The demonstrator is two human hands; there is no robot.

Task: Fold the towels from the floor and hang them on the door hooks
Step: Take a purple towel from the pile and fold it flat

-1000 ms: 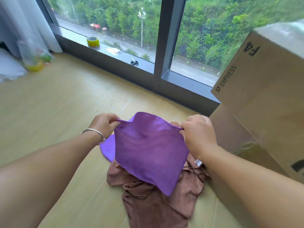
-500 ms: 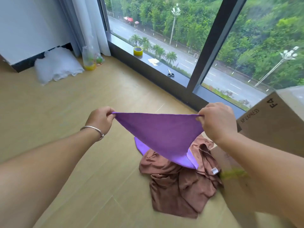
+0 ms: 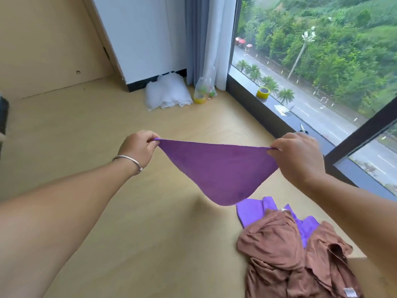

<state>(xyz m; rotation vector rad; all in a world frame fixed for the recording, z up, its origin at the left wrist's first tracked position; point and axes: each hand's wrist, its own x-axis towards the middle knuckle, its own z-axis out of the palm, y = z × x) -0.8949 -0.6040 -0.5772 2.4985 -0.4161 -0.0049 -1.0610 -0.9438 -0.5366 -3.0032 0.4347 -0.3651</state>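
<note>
A purple towel (image 3: pixel 217 171) hangs in the air, stretched between both hands. My left hand (image 3: pixel 138 147) pinches its left corner and my right hand (image 3: pixel 297 155) pinches its right corner, so the cloth sags in a curve between them. Below it on the wooden floor lies a crumpled brown towel (image 3: pixel 285 254). A second, lighter purple towel (image 3: pixel 251 212) pokes out from under the brown one. No door hooks are in view.
A large window (image 3: pixel 322 61) with a dark sill runs along the right; a yellow tape roll (image 3: pixel 263 92) and scissors (image 3: pixel 303 129) lie on the sill. A white bag (image 3: pixel 167 93) and a clear bag (image 3: pixel 203 93) sit by the curtain (image 3: pixel 212 39).
Both hands have lifted the purple towel off the pile and spread apart, pulling its top edge taut. The view has swung left, and the cardboard box is out of sight.
</note>
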